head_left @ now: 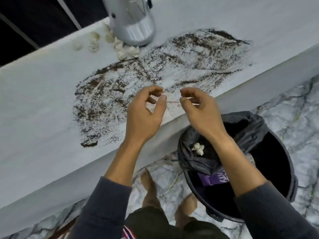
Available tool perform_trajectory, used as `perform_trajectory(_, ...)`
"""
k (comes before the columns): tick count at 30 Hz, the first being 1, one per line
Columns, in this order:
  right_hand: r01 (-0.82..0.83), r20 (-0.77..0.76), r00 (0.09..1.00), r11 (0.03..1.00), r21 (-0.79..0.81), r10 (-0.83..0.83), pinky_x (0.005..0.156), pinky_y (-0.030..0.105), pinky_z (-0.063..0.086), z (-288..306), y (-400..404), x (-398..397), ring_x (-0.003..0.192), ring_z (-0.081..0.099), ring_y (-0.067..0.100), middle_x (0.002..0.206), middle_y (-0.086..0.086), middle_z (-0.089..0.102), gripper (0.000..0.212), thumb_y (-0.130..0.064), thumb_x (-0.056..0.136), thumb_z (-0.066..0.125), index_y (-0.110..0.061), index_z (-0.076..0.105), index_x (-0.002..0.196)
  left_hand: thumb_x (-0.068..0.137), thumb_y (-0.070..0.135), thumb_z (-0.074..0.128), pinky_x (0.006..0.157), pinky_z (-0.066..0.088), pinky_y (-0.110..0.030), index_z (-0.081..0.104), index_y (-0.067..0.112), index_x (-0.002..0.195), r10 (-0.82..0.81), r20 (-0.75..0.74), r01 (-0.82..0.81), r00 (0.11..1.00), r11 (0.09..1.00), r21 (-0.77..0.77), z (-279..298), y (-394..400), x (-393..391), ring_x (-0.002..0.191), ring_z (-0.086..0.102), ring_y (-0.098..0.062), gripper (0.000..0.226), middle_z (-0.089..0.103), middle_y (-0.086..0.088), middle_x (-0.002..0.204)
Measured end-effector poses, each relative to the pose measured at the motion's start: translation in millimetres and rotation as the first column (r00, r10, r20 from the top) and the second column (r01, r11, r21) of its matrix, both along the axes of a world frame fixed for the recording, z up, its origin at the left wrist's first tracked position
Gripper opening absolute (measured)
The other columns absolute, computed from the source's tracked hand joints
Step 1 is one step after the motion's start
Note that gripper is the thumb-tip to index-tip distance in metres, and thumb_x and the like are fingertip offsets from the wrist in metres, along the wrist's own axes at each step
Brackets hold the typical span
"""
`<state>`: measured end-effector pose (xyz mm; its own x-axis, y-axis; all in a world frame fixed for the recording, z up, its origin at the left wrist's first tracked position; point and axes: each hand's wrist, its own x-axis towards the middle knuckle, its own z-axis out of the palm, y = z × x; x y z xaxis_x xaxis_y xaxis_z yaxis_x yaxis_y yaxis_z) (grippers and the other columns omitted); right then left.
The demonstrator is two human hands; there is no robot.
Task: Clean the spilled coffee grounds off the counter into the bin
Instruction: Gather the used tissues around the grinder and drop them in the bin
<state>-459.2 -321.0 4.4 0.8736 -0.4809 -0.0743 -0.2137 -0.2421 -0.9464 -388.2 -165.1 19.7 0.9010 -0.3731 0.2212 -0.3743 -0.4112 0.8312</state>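
Dark coffee grounds [146,73] lie smeared in a wide patch across the white counter [34,104]. My left hand [146,112] and my right hand [198,111] hover side by side over the counter's front edge, fingers curled and apart, with nothing visible in either. Below the right hand, on the floor against the counter, stands a black bin [283,171] lined with a dark bag. A crumpled white tissue [198,148] and a purple wrapper [214,180] lie inside it.
A silver appliance [133,23] stands at the back of the counter. Several crumpled white tissues [120,47] lie beside its base. The floor [293,107] is grey-veined marble, and my bare feet [150,187] stand next to the bin.
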Motion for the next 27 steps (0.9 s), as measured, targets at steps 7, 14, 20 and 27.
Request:
perform_trajectory(7, -0.218, 0.049, 0.971, 0.956, -0.195, 0.232, 0.092, 0.030, 0.051, 50.8, 64.1, 135.0, 0.105, 0.060, 0.006, 0.119, -0.008, 0.065, 0.036, -0.038, 0.095, 0.057, -0.022, 0.060, 0.127, 0.095, 0.040, 0.057, 0.075, 0.051, -0.020, 0.063, 0.031, 0.111, 0.264, 0.009, -0.264, 0.964, 0.961, 0.086, 34.7, 105.6, 131.4, 0.090, 0.061, 0.002, 0.019, 0.065, 0.019, 0.105)
perform_trajectory(14, -0.304, -0.022, 0.949, 0.897, -0.322, 0.314, 0.097, 0.033, 0.047, 48.1, 122.2, 276.2, 0.114, 0.057, 0.014, 0.134, 0.001, 0.057, 0.042, -0.035, 0.096, 0.056, -0.020, 0.053, 0.136, 0.092, 0.047, 0.055, 0.081, 0.051, -0.031, 0.057, 0.032, 0.121, 0.325, 0.063, -0.331, 0.943, 0.916, 0.225, 20.9, 165.9, 274.3, 0.100, 0.061, -0.012, 0.033, 0.060, 0.013, 0.120)
perform_trajectory(20, -0.282, -0.093, 0.957, 0.795, -0.538, 0.276, 0.096, 0.045, 0.047, 2.9, 161.4, 393.3, 0.128, 0.044, 0.032, 0.144, 0.012, 0.038, 0.055, -0.036, 0.096, 0.053, -0.019, 0.035, 0.145, 0.091, 0.047, 0.054, 0.089, 0.050, -0.036, 0.042, 0.037, 0.135, 0.210, 0.073, -0.222, 0.975, 0.910, 0.350, -16.1, 174.1, 390.7, 0.112, 0.056, -0.016, 0.047, 0.041, 0.010, 0.144)
perform_trajectory(27, -0.326, -0.291, 0.945, 0.548, -0.770, 0.152, 0.086, 0.043, 0.047, -49.5, 185.5, 473.8, 0.121, 0.045, 0.037, 0.141, 0.020, 0.037, 0.056, -0.039, 0.097, 0.049, -0.012, 0.032, 0.143, 0.089, 0.048, 0.051, 0.092, 0.045, -0.045, 0.027, 0.045, 0.143, 0.140, 0.114, -0.181, 0.984, 0.771, 0.610, -69.1, 158.0, 474.0, 0.135, 0.033, -0.025, 0.059, 0.023, 0.005, 0.157)
